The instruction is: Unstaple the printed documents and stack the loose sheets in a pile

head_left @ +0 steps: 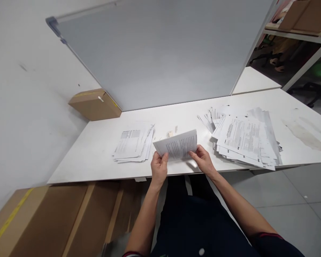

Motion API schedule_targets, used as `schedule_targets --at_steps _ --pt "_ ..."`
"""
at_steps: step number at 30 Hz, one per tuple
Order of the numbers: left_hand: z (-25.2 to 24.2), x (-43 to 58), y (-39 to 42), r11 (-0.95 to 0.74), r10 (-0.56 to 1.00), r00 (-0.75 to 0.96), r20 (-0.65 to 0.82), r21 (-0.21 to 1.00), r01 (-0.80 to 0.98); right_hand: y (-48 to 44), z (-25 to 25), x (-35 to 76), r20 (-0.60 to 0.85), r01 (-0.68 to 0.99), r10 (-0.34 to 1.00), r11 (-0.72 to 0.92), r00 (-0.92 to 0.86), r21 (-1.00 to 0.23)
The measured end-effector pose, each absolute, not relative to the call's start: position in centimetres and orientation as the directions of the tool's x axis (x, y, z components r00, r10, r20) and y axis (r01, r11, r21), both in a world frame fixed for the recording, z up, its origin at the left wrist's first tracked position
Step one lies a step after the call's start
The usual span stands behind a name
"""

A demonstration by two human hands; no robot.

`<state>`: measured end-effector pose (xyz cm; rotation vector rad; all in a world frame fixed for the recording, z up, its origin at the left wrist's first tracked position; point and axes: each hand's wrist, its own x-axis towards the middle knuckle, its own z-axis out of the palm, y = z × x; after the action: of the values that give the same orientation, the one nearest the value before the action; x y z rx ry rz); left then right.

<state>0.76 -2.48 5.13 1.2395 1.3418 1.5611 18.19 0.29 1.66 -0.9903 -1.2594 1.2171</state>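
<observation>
A printed sheet of paper (178, 145), which looks folded along its top edge, is held up over the front of the white table. My left hand (159, 166) pinches its lower left corner, thumb in front. At its lower right edge my right hand (202, 160) grips it between thumb and fingers. To the left lies a neat stack of printed papers (132, 142). A larger, untidy pile of printed papers (242, 137) spreads out on the right. Behind the held sheet sits a small cream-coloured block (170, 134), partly covered by it.
A whiteboard (160, 53) leans at the back of the table (75, 157). One cardboard box (96, 105) stands in the back left corner. Large cardboard boxes (56, 214) are on the floor at the left. Farther right, a person's feet (278, 66) show beneath another table.
</observation>
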Motion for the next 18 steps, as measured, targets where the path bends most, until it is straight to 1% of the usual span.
schedule_targets --at_steps 6,13,16,18 --pt "4.9 0.9 -2.4 -0.271 0.92 -0.268 0.285 0.958 0.091 0.4 1.6 18.2 0.189 -0.054 0.98 0.185 -0.069 -0.981" --pt "4.5 1.1 -2.4 -0.245 0.921 -0.277 0.272 0.961 0.131 0.3 0.5 17.9 0.202 0.053 0.973 0.208 -0.109 -0.977" --pt "4.6 1.2 -2.6 -0.255 0.903 -0.325 0.283 0.959 0.125 0.2 1.3 18.3 0.226 0.179 0.963 0.251 -0.146 -0.951" --pt "4.5 1.1 -2.8 -0.231 0.893 -0.369 0.256 0.966 0.111 0.1 3.3 18.9 0.298 0.327 0.938 0.342 -0.177 -0.881"
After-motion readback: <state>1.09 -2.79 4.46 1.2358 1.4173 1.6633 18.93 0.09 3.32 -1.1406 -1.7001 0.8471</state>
